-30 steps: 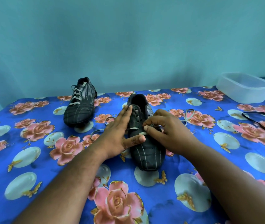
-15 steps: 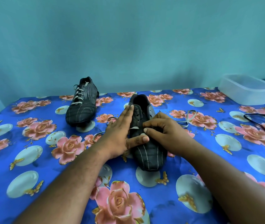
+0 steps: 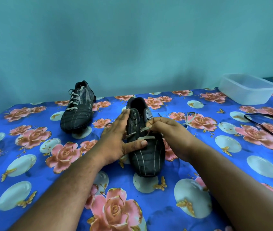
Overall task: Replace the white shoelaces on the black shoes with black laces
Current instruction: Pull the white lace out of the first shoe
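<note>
now white lace [image 3: 146, 129] further out

near shoe [image 3: 145, 144]: lying toe at 6 o'clock, white lace [image 3: 146, 137] half out
far shoe [image 3: 78, 107]: sitting at 10 o'clock, laced white
black laces [image 3: 265, 120]: lying at 3 o'clock

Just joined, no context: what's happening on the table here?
A person is unlacing the near shoe. The left hand lies flat against its side, thumb across the top, steadying it. The right hand pinches the white lace at the eyelets; the upper eyelets are already bare, only the lowest rows remain threaded. The far shoe remains fully laced in white. Black laces lie on the cloth to the right, near a plastic tub.
</note>
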`<state>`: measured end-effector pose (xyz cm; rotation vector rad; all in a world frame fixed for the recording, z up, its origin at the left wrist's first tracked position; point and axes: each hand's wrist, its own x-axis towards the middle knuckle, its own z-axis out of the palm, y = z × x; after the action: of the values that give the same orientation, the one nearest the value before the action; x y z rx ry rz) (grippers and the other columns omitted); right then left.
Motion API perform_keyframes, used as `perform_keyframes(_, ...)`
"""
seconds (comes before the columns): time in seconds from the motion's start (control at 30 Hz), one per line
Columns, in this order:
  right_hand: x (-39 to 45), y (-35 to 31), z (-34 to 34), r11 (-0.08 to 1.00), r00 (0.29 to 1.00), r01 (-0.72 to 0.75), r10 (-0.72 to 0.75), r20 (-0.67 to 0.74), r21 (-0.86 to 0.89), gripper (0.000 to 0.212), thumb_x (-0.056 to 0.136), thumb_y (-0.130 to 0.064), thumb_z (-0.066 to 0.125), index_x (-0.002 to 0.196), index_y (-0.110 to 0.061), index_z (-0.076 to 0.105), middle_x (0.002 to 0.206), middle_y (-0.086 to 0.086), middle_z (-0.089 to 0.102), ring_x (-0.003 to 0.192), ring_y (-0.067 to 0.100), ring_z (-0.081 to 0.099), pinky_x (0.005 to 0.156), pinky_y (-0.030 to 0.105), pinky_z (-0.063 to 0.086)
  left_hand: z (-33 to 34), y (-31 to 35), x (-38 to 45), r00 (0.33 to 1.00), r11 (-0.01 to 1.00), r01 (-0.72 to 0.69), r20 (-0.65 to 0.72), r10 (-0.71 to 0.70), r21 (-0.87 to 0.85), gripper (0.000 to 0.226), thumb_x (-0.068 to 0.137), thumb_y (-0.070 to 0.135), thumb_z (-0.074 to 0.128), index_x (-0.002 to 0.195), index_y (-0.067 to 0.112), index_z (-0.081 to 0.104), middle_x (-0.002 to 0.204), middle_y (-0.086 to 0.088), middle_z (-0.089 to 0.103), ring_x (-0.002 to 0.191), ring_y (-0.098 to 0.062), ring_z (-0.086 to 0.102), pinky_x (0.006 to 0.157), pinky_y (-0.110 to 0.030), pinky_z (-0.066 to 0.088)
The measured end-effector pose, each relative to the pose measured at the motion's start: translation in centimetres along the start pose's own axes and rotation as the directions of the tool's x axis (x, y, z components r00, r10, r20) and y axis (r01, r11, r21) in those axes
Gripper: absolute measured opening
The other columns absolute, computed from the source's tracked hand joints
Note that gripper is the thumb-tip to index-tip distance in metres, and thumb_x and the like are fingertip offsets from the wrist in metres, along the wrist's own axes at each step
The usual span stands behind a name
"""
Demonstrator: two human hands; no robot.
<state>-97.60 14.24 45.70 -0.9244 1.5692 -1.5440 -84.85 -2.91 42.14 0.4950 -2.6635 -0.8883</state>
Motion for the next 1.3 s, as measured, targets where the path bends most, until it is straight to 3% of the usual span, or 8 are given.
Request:
perform_keyframes(0.1, -0.1, -0.1, -0.2, 1.0, 1.0, 0.004, -0.004, -0.005, -0.006, 0.019, 0.101, -0.021, 0.056, 0.092, -0.005, 0.061, 0.074, 0.005, 0.061, 0.06, 0.013, 0.056, 0.054, 0.02, 0.046, 0.2, -0.2, 0.1, 1.0, 1.0, -0.007, -0.006, 0.007, 0.008, 0.14, 0.051, 0.106, 0.044, 0.162, 0.034, -0.002, 0.17, 0.016, -0.001, 0.154, 0.003, -0.001, 0.128, -0.047, 0.011)
perform_keyframes(0.2, 0.7, 0.8, -0.1, 0.941, 0.992, 0.095, -0.117, -0.051, -0.325, 0.03, 0.092, -0.041, 0.072, 0.091, -0.011, 0.069, 0.078, 0.01, 0.069, 0.068, 0.011, 0.059, 0.066, 0.031, 0.049, 0.3, -0.3, 0.2, 1.0, 1.0, 0.001, -0.024, -0.002, -0.005, 0.14, 0.051, 0.105, 0.047, 0.162, 0.034, 0.0, 0.17, 0.015, 0.002, 0.154, 0.001, 0.003, 0.128, -0.045, 0.012)
perform_keyframes(0.3, 0.8, 1.1, -0.4, 0.883, 0.978, 0.148, -0.198, -0.067, -0.445, 0.015, 0.09, -0.034, 0.077, 0.085, -0.02, 0.074, 0.074, 0.006, 0.071, 0.064, 0.006, 0.057, 0.066, 0.029, 0.05, 0.3, -0.2, 0.1, 1.0, 1.0, 0.002, -0.026, -0.002, -0.001, 0.141, 0.05, 0.106, 0.046, 0.162, 0.034, 0.001, 0.17, 0.015, 0.003, 0.154, 0.002, 0.002, 0.128, -0.044, 0.011)
perform_keyframes(0.6, 0.1, -0.1, -0.6, 0.987, 0.99, 0.144, -0.144, -0.005, 0.07, 0.027, 0.105, -0.024, 0.05, 0.097, -0.002, 0.064, 0.082, 0.003, 0.072, 0.074, 0.011, 0.067, 0.066, 0.02, 0.052, 0.3, -0.3, 0.1, 1.0, 1.0, 0.012, -0.017, -0.013, -0.024, 0.137, 0.051, 0.104, 0.05, 0.161, 0.039, 0.001, 0.169, 0.019, 0.002, 0.154, 0.002, 0.004, 0.127, -0.047, 0.014)
perform_keyframes(0.8, 1.3, 1.3, -1.3, 0.694, 0.917, 0.235, -0.391, -0.081, -0.681, 0.042, 0.081, -0.065, 0.07, 0.074, -0.024, 0.061, 0.07, -0.011, 0.06, 0.067, 0.007, 0.054, 0.066, 0.034, 0.043, 0.1, -0.2, -0.1, 1.0, 1.0, 0.03, -0.001, -0.03, -0.001, 0.137, 0.049, 0.106, 0.045, 0.16, 0.041, -0.003, 0.17, 0.018, -0.002, 0.155, 0.0, 0.001, 0.127, -0.046, 0.012)
perform_keyframes(1.0, 1.6, 1.6, -1.6, 0.703, 0.906, 0.31, -0.423, -0.026, -0.64, 0.024, 0.087, -0.049, 0.071, 0.075, -0.028, 0.066, 0.084, -0.007, 0.064, 0.089, 0.01, 0.059, 0.078, 0.027, 0.042, 0.3, -0.2, 0.0, 1.0, 0.999, 0.031, 0.0, -0.031, -0.024, 0.137, 0.05, 0.105, 0.047, 0.16, 0.041, -0.003, 0.169, 0.019, -0.002, 0.154, 0.002, -0.001, 0.128, -0.047, 0.011)
perform_keyframes(1.13, 1.2, 1.1, -1.0, 0.725, 0.918, 0.329, -0.396, 0.024, -0.605, 0.027, 0.094, -0.038, 0.065, 0.08, -0.015, 0.066, 0.076, -0.009, 0.064, 0.074, 0.003, 0.056, 0.067, 0.016, 0.041, 0.3, -0.2, 0.1, 1.0, 0.999, 0.021, -0.004, -0.021, -0.032, 0.137, 0.051, 0.105, 0.048, 0.161, 0.04, -0.001, 0.169, 0.019, -0.001, 0.154, 0.003, 0.0, 0.128, -0.047, 0.012)
perform_keyframes(1.3, 0.9, -0.1, -1.8, 0.778, 0.831, 0.263, -0.483, -0.274, -0.571, 0.027, 0.099, -0.036, 0.062, 0.08, -0.017, 0.062, 0.059, -0.014, 0.051, 0.055, 0.003, 0.043, 0.053, 0.014, 0.033, 0.1, 0.0, 0.0, 1.0, 1.0, 0.023, 0.006, -0.023, -0.001, 0.138, 0.05, 0.106, 0.045, 0.161, 0.039, -0.002, 0.169, 0.02, -0.002, 0.153, 0.004, -0.001, 0.128, -0.046, 0.01)
